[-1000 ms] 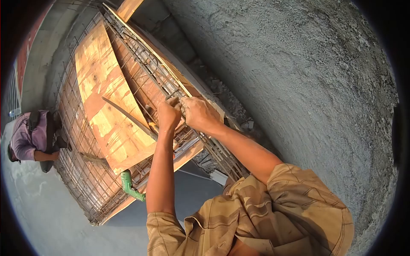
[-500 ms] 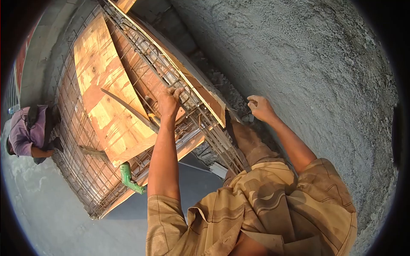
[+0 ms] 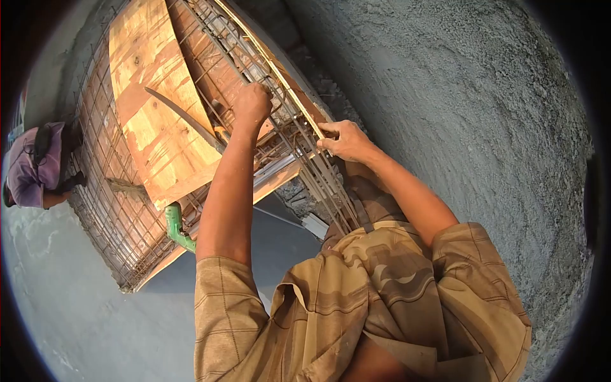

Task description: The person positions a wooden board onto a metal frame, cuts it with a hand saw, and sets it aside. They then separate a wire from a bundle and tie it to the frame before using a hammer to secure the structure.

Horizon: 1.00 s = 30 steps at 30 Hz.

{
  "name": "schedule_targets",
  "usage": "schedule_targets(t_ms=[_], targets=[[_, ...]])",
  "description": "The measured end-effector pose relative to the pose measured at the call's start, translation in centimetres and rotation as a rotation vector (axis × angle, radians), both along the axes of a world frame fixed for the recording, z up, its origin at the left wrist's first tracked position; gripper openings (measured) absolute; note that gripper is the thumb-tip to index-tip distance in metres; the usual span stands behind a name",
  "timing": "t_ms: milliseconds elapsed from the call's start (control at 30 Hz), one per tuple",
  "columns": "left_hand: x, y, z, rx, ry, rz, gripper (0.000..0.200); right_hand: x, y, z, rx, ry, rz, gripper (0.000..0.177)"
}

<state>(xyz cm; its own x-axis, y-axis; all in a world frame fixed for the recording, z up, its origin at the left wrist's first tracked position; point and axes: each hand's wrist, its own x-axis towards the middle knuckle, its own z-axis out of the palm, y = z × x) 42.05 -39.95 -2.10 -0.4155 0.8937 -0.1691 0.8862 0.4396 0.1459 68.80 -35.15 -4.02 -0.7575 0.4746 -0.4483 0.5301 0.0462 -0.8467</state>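
Note:
My left hand (image 3: pixel 253 105) is closed around a steel bar (image 3: pixel 223 49) of the rebar cage, near the cage's right side. With its thumb and fingers, my right hand (image 3: pixel 344 140) pinches the end of the long, narrow plywood edge board (image 3: pixel 287 89). Below both hands, a bundle of long rebars (image 3: pixel 328 184) runs down toward my waist. A large plywood sheet (image 3: pixel 156 121) lies over the mesh to the left, with a dark curved strip (image 3: pixel 181 113) on it.
A green power tool (image 3: pixel 177 228) rests at the lower edge of the rebar mesh (image 3: pixel 127 239). At the far left a person (image 3: pixel 38 162) in a purple shirt bends over the mesh. A rough cement wall (image 3: pixel 458 127) rises on the right.
My right hand has moved left from beside the wall and taken hold of the edge board. My left hand still grips the bar. The view has shifted slightly.

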Motion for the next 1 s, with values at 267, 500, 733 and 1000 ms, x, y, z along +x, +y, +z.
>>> schedule_targets(t_ms=[267,500,733,1000], targets=[[-0.8,0.8,0.6,-0.152,-0.081,0.072,0.022,0.3,0.6,0.4,-0.061,0.014,0.014,0.062],[2.6,0.3,3.8,-0.381,-0.179,0.135,0.032,0.1,0.6,0.4,-0.078,0.04,0.014,0.06],[7.7,-7.4,8.9,0.677,-0.381,0.542,0.033,0.0,0.7,0.7,-0.25,0.012,0.002,0.054],[31.3,-22.4,-2.5,0.23,-0.865,0.897,0.07,-0.5,-0.1,1.2,-0.304,-0.013,-0.036,0.041]])
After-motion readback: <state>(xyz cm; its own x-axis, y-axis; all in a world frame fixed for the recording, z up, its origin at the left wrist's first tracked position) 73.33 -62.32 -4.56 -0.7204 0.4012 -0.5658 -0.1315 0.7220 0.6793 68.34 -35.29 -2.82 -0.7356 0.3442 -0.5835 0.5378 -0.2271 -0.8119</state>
